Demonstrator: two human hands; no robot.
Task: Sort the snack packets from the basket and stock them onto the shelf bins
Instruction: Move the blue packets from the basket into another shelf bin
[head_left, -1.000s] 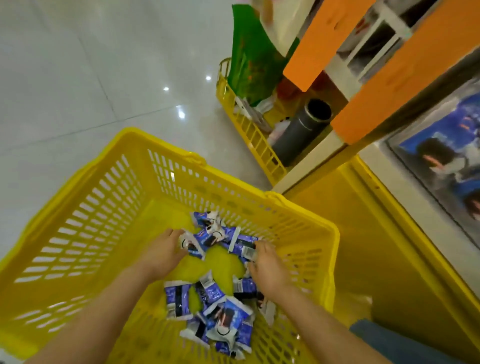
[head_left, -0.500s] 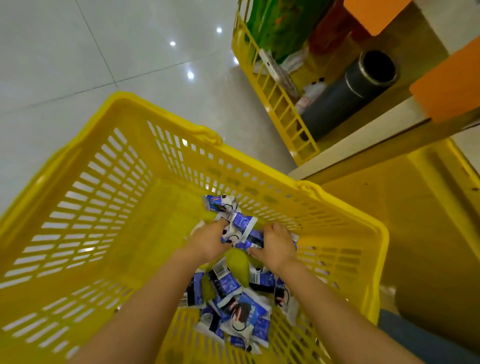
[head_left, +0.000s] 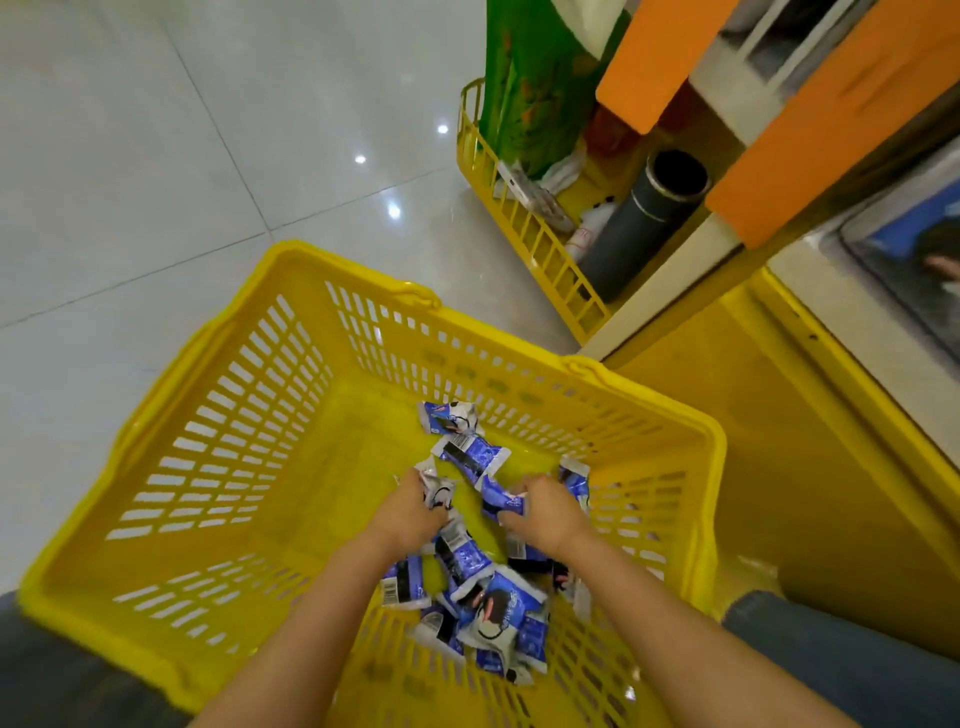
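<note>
In the yellow basket (head_left: 156, 415), the left hand (head_left: 410, 512) pinched a crumpled snack packet (head_left: 438, 491) and the right hand (head_left: 545, 514) held a blue packet (head_left: 501, 501) in its grip. The yellow shelf bin (head_left: 727, 395) lay rightward, nearer the right hand.

Shop (shopping basket (head_left: 322, 519), yellow shelves (head_left: 727, 426))

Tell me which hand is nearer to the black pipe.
Right. The right hand, gripping a blue packet, is left of and in front of the black pipe; the left hand, gripping a white packet, is farther left.

Bright, ceiling-light glare on floor (head_left: 156, 156), wide-angle distortion
</note>
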